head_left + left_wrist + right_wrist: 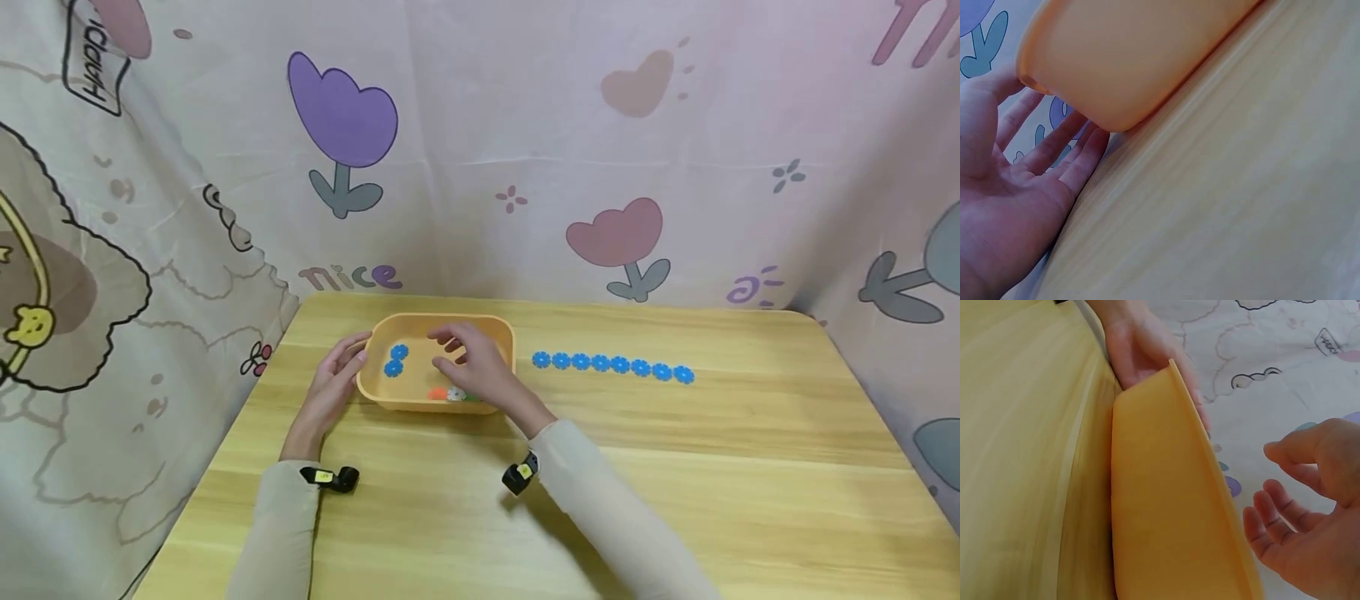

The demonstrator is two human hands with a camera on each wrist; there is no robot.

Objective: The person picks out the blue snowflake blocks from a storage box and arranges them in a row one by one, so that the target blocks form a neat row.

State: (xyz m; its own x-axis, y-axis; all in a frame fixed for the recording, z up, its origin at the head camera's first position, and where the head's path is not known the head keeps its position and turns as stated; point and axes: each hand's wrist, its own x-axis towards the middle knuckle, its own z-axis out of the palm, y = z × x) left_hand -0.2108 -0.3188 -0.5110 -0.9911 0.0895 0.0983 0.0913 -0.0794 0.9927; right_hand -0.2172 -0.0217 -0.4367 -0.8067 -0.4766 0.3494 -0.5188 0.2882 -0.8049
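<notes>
A shallow orange-yellow plastic basket point(435, 406) stands on the table. My left hand point(335, 387) rests against its left end, the thumb at the rim and the extended fingers along the outer wall point(1129, 56). Over the basket's right half hovers my right hand point(476, 364), thumb and loosely bent fingers apart, with nothing visible between them. Inside lie two blue flower-shaped discs point(393, 367) at the left. An orange piece point(437, 393), a white disc point(456, 393) and a bit of green point(472, 397) show near the front wall; the right hand hides part of the inside.
A row of several blue flower-shaped discs point(601, 363) lies on the wooden table point(675, 442), to the right of the basket. Patterned cloth point(465, 125) hangs behind the table and at both sides. Each wrist wears a small black camera point(517, 477).
</notes>
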